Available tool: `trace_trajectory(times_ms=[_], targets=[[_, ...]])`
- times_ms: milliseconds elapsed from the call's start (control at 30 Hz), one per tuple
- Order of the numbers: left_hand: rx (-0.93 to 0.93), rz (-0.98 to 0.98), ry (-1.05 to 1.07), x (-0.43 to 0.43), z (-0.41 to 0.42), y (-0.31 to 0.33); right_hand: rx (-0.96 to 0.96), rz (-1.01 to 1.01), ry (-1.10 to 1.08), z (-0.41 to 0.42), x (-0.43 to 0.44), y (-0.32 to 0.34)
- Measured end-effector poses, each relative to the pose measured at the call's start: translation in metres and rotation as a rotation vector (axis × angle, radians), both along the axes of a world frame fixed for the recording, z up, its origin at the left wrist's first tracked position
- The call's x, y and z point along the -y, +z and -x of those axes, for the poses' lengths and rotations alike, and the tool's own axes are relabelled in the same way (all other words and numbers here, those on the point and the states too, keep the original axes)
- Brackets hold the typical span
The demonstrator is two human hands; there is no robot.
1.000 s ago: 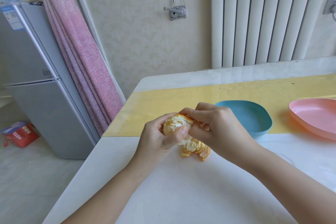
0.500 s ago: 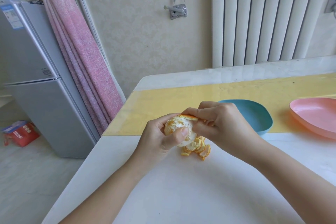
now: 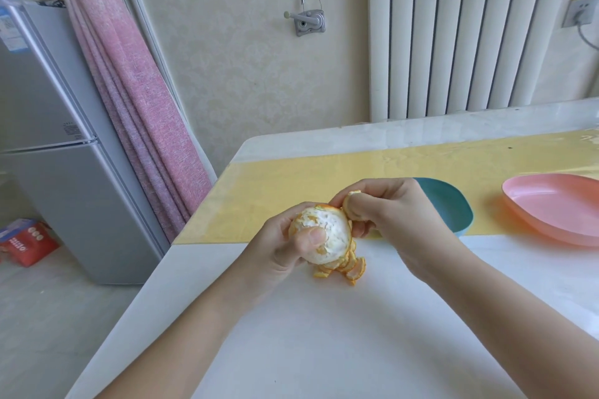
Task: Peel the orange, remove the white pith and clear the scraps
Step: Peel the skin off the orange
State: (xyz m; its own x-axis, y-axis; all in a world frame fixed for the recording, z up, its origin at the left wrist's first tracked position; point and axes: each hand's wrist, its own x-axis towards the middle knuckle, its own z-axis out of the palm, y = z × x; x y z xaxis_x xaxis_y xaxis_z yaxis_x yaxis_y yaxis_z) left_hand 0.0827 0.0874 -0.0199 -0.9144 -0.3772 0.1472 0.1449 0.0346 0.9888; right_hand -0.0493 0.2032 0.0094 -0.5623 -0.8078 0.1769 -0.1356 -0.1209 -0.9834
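Above the table [image 3: 324, 350], both hands' curled grips hold the orange [image 3: 324, 230].

A white table [image 3: 324, 350] carries a yellow strip [image 3: 291, 191] across its far half. A small heap of peel scraps [image 3: 351, 267] lies on the white part. A blue dish [image 3: 453, 210] and a pink dish [image 3: 551, 204] sit side by side, apart, on the strip's near edge.
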Motion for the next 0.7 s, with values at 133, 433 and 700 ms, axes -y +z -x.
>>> trace_trajectory(times_ms=[133,433,700], targets=[[-0.054,-0.13,0.028,0.007,0.0,0.0,0.197,0.046,-0.051,0.013,0.0,-0.001],[-0.18,-0.302,0.099,0.023,-0.003,0.004,-0.706,-0.263,-0.004,-0.009,0.008,-0.022],[-0.034,-0.033,0.218,0.03,-0.006,0.005,-0.617,-0.052,-0.023,0.001,0.005,-0.019]])
